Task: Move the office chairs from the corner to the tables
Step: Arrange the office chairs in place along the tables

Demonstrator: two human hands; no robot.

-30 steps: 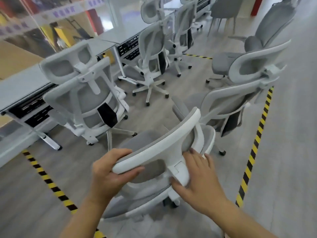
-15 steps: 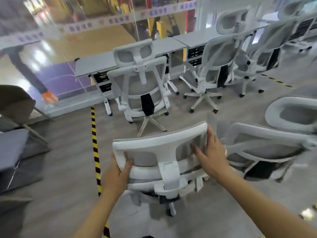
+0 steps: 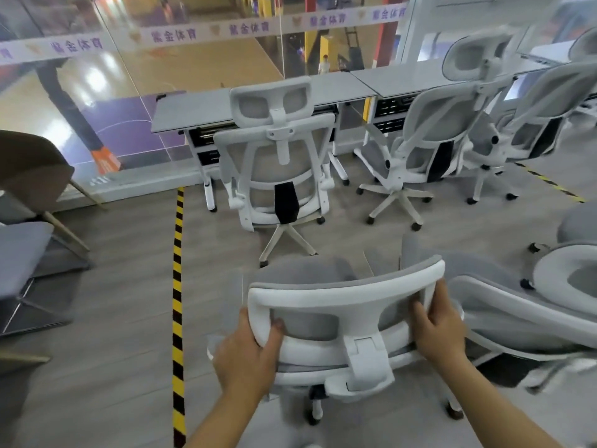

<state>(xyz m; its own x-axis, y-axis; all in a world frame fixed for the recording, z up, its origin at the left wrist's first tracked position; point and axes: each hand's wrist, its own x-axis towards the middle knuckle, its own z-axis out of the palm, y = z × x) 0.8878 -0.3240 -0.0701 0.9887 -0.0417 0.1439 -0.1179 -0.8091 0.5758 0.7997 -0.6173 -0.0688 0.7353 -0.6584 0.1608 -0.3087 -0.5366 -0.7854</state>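
Pale frosted band across the glass wall [image 3: 206,35]: purple Chinese characters "紫金体育", each beside a small shield-like emblem.
Repeats: the same four characters recur along the band, left to right; the leftmost and rightmost ones are blurred.
Other text: none legible on the chairs, the tabletops or the floor.

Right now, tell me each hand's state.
Left hand: gripping the headrest at its left end.
Right hand: gripping the same headrest's right end.
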